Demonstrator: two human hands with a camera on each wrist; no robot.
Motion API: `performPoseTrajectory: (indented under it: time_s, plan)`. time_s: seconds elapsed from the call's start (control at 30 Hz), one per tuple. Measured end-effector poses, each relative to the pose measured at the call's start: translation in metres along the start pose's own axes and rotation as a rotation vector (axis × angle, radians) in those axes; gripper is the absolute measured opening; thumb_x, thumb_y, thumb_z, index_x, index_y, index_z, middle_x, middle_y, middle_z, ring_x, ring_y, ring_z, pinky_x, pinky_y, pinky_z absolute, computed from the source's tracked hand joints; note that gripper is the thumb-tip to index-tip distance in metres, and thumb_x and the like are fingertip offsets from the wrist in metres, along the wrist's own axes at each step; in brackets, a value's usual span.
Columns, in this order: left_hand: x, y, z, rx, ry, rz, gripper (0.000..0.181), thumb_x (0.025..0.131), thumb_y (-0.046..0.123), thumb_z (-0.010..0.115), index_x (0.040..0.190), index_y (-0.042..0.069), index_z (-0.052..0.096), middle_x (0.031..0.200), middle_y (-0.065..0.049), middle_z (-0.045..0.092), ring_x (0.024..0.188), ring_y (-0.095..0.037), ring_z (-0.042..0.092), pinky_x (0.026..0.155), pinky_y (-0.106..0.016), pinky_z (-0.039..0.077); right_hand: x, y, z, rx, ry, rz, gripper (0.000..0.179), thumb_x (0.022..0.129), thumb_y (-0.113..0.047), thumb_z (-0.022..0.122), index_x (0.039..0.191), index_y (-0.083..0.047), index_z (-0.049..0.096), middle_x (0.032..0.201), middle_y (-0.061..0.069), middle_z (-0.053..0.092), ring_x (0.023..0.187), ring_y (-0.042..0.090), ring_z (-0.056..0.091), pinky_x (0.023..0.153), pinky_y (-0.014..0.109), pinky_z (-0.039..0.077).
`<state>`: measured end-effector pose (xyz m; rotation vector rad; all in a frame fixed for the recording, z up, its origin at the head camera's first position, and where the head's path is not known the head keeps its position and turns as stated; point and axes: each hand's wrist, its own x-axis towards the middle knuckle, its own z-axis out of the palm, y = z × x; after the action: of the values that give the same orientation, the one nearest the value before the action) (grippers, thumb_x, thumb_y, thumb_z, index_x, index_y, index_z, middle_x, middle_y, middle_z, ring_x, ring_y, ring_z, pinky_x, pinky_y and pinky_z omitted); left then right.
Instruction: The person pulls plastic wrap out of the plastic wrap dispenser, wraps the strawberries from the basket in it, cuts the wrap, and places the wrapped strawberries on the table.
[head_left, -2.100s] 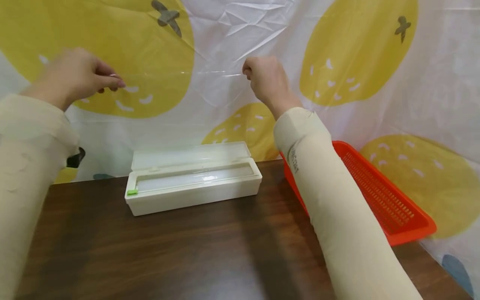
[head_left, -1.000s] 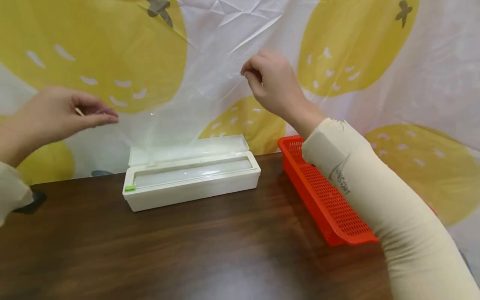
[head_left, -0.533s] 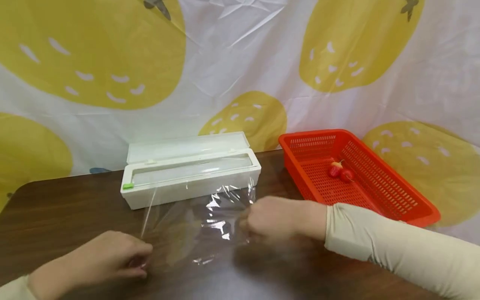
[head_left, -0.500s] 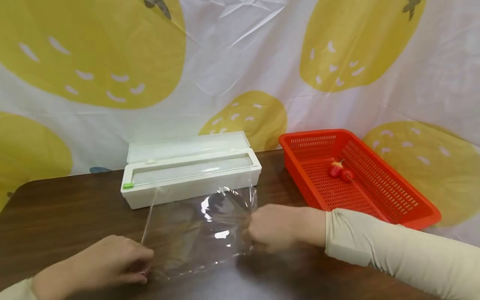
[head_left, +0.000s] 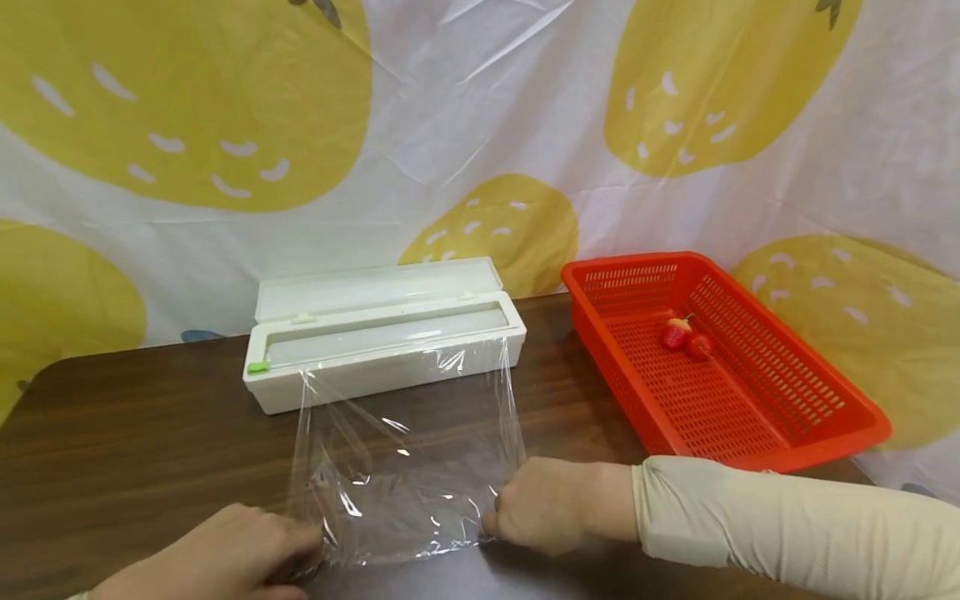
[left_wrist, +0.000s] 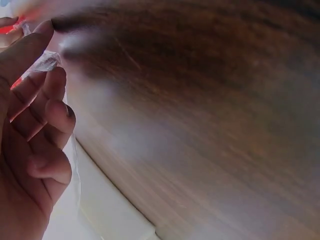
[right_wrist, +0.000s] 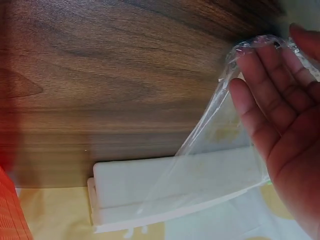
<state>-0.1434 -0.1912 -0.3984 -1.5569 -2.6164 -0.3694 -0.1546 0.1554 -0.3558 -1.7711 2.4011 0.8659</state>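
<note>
A clear sheet of plastic wrap (head_left: 405, 492) stretches from the front of a white wrap dispenser (head_left: 375, 379) toward the near table edge. At its near left corner my left hand (head_left: 225, 554) pinches the film; its fingers (left_wrist: 55, 85) lie close to a crumpled bit of film in the left wrist view. My right hand (head_left: 551, 504) holds the near right corner, low over the table. In the right wrist view the film bunches at the fingertips of that hand (right_wrist: 285, 107). The dispenser's lid (head_left: 375, 287) stands raised, with a roll (head_left: 390, 336) inside and a green slider (head_left: 258, 367) at the left.
A red perforated basket (head_left: 622, 367) stands to the right, near the right forearm. Two small red fruits or vegetables (head_left: 677, 333) lie in it. Behind the brown wooden table (head_left: 135, 442) hangs a curtain (head_left: 420, 108) with yellow fruit prints.
Both hands have come down from high before the curtain to just above the table, drawing the wrap down and toward me. In the last half second they have moved slightly nearer still.
</note>
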Motion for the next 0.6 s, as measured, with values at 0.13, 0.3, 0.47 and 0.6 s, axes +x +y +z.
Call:
performPoseTrajectory:
  time_s: [0.13, 0.3, 0.47, 0.6]
  plan:
    - [0.0, 0.001, 0.0, 0.021, 0.019, -0.014, 0.027, 0.072, 0.043, 0.075, 0.081, 0.033, 0.051, 0.067, 0.028, 0.043, 0.058, 0.014, 0.035, 0.048, -0.01, 0.025, 0.0, -0.002, -0.002, -0.022, 0.014, -0.021, 0.02, 0.083, -0.046, 0.065, 0.094, -0.031, 0.06, 0.081, -0.017, 0.064, 0.066, 0.0, 0.059, 0.056, 0.019, 0.05]
    - [0.008, 0.008, -0.006, 0.178, 0.186, -0.043, 0.027, 0.076, 0.056, 0.069, 0.08, 0.033, 0.055, 0.073, 0.027, 0.047, 0.058, 0.013, 0.037, 0.046, -0.015, 0.029, -0.001, -0.001, -0.005, -0.065, 0.088, -0.027, 0.03, 0.086, -0.06, 0.056, 0.096, -0.033, 0.063, 0.08, -0.018, 0.064, 0.066, 0.0, 0.059, 0.054, 0.019, 0.049]
    - [0.015, 0.007, -0.017, 0.276, 0.345, -0.121, 0.022, 0.081, 0.047, 0.068, 0.074, 0.033, 0.053, 0.07, 0.025, 0.041, 0.055, 0.014, 0.027, 0.044, -0.012, 0.025, -0.006, 0.023, -0.019, -0.046, 0.204, 0.055, 0.029, 0.088, -0.056, 0.055, 0.084, -0.029, 0.064, 0.073, -0.015, 0.063, 0.061, 0.001, 0.057, 0.053, 0.019, 0.048]
    - [0.016, 0.002, -0.019, 0.297, 0.359, -0.133, 0.02, 0.081, 0.041, 0.07, 0.074, 0.032, 0.055, 0.072, 0.023, 0.043, 0.056, 0.014, 0.03, 0.043, -0.012, 0.027, -0.019, 0.069, -0.032, 0.044, 0.272, 0.226, 0.022, 0.088, -0.043, 0.062, 0.086, -0.022, 0.066, 0.074, -0.009, 0.064, 0.063, 0.008, 0.059, 0.053, 0.025, 0.05]
